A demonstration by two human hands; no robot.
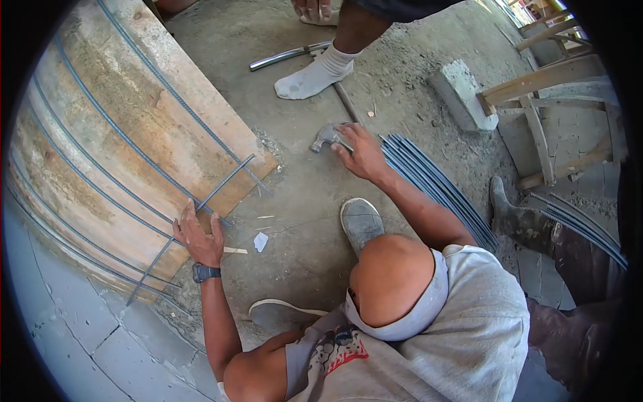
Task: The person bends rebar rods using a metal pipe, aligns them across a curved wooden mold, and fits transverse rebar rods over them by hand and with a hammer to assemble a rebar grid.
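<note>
My left hand (199, 238), with a dark watch on the wrist, rests at the near end of the board. Its fingers are spread over a crosswise rebar (224, 182) where that meets a long rebar (127, 139); it does not look wrapped round either. Several long ribbed rebars run along the stained plywood board (144, 110), and the crosswise one lies over their ends. Off to the right, my right hand (365, 153) is closed on a claw hammer (327, 137), close to its head. The hammer is above the concrete floor, and most of its handle is hidden.
A bundle of rebars (439, 191) lies beside my right forearm. Another person's foot in a white sock (315, 77) stands ahead, by a shiny metal tube (284, 59). A concrete block (463, 97) and wooden frame (546, 84) stand right, near someone's boot (519, 218).
</note>
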